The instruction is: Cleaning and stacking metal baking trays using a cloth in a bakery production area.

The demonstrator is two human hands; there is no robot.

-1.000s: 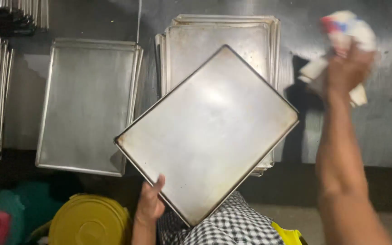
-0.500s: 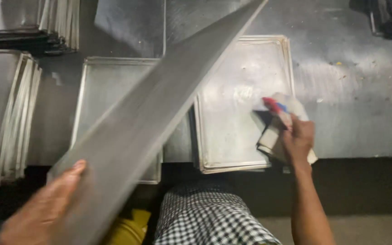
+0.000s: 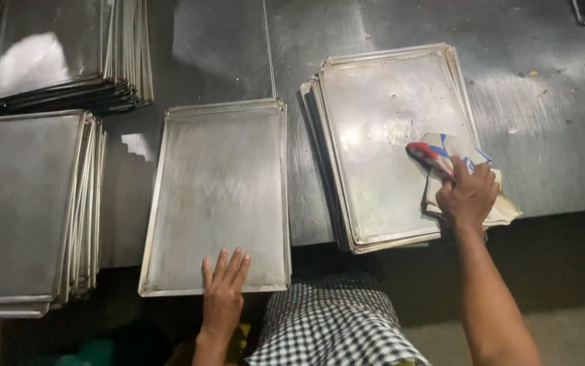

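Risk: the near tray (image 3: 219,196) is overhanging the table (image 3: 550,102) edge, and the left hand (image 3: 223,291) is pressing on that overhanging end; it could tip or slide off. The stack (image 3: 390,146) at right is sitting uneven and partly over the edge too, so a hard wipe could be shifting it.

Grip: the left hand is lying flat, fingers spread, closing on nothing. The right hand (image 3: 467,196) is gripping a cloth (image 3: 445,152) bunched against the stack's top tray, at its right edge.

left tray stack (image 3: 25,210) cut by frame edge, lower trays hidden under top tray (image 3: 387,142), cloth (image 3: 458,176) partly under fingers (image 3: 460,169)
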